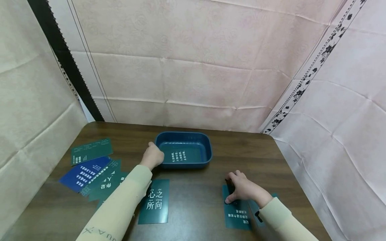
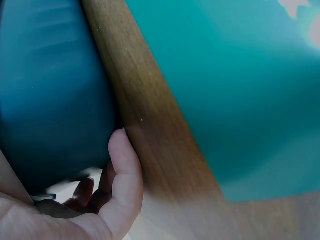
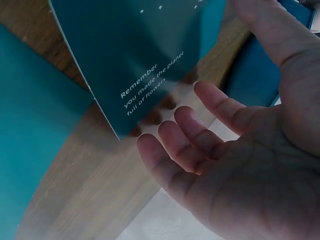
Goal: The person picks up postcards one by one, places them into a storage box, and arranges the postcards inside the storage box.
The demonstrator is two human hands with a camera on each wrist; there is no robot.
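My left hand [image 1: 152, 156] holds the left end of a dark blue rectangular tray [image 1: 208, 149]. In the left wrist view one digit presses along the tray's side [image 2: 55, 100], with other fingers partly hidden. Inside the tray lies a green card [image 1: 169, 155] with white writing. My right hand [image 1: 245, 188] hovers over a green card [image 1: 236, 221] at the right, fingers spread and bent loosely. The right wrist view shows those fingertips [image 3: 150, 145] beside the edge of the card printed with "Remember" [image 3: 140, 80]; whether the thumb touches it is hard to tell.
Another green card [image 1: 155, 204] lies in front of the tray. At the left, several green cards [image 1: 91, 150] overlap with a blue card [image 1: 81, 175]. Another card [image 1: 256, 214] is partly under my right wrist. Pale cloth [image 1: 193, 83] hangs around the wooden table [image 1: 196, 197].
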